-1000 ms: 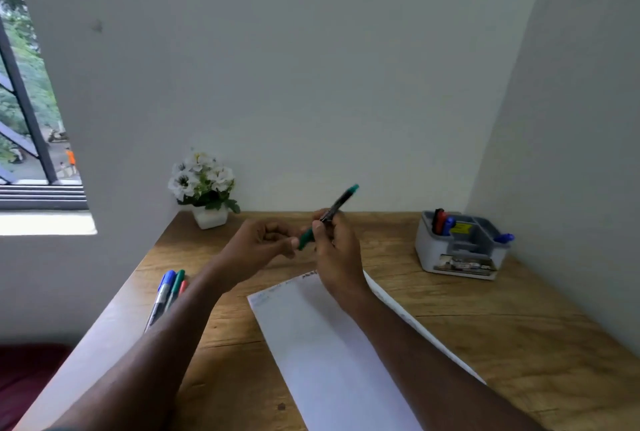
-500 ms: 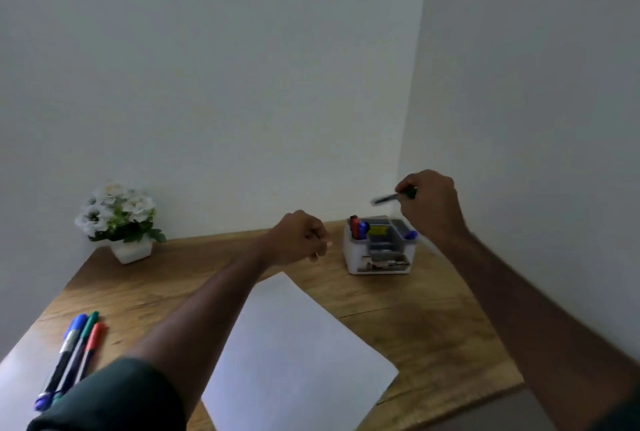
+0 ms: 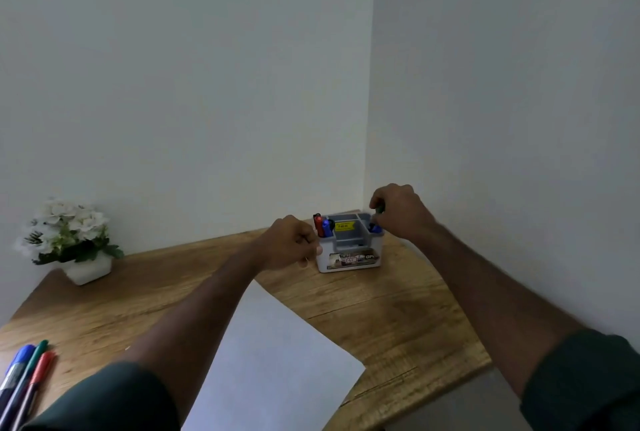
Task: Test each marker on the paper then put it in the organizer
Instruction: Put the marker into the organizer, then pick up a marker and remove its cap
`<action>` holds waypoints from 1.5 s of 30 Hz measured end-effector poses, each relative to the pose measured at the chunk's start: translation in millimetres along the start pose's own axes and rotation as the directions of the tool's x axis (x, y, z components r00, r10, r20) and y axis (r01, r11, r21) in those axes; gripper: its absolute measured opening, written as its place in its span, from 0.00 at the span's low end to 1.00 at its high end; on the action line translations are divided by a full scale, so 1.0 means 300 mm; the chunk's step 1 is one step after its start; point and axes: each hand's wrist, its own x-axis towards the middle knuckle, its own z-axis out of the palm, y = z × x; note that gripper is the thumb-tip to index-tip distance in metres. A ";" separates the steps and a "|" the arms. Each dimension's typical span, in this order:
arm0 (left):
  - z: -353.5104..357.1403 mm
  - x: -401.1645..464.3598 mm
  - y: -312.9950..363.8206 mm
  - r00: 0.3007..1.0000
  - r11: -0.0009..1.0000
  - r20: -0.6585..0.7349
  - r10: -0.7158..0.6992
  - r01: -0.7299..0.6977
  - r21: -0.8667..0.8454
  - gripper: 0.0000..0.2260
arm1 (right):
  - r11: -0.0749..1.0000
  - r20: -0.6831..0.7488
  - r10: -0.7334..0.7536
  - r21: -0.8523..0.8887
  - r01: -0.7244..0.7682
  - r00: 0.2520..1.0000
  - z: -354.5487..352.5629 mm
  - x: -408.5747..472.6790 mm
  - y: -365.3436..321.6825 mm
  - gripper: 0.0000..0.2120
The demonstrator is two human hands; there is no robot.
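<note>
A white and grey organizer [image 3: 349,259] stands at the back right of the wooden desk, with a red marker [image 3: 317,222] and a blue marker [image 3: 326,227] upright in its left compartment. My right hand [image 3: 398,210] grips a green marker [image 3: 380,209] over the organizer's right end, where a blue cap [image 3: 374,229] shows; most of the green marker is hidden by my fingers. My left hand [image 3: 289,243] hovers curled just left of the organizer, holding nothing that I can see. A white sheet of paper [image 3: 277,354] lies in front of me.
Three markers, blue [image 3: 17,365], green [image 3: 33,361] and red [image 3: 41,370], lie at the desk's left front edge. A white flower pot [image 3: 88,269] stands at the back left. Walls close the desk at the back and right.
My right hand has carried the green marker from above the paper to the right and down onto the organizer. My left hand followed toward the organizer's left side. The view swung right.
</note>
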 end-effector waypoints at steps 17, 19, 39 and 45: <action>-0.214 -0.365 -0.150 0.967 0.982 -0.194 -0.168 0.181 0.052 0.09 | 0.898 -0.035 -0.377 0.232 0.374 0.926 0.155 -0.262 -0.593 0.02; -0.268 -0.479 -0.205 0.949 0.968 -0.236 -0.210 0.236 0.084 0.09 | 0.872 0.059 -0.433 0.281 0.402 0.899 0.225 -0.301 -0.711 0.02; -0.441 -1.145 -0.546 0.721 0.827 -0.441 -0.534 0.555 -0.093 0.07 | 0.896 0.585 -0.440 0.229 0.382 0.681 0.529 -0.583 -1.242 0.07; -0.407 -1.066 -0.531 0.760 0.887 -0.523 -0.387 0.462 0.015 0.13 | 0.922 0.330 -0.380 0.206 0.327 0.864 0.526 -0.542 -1.166 0.07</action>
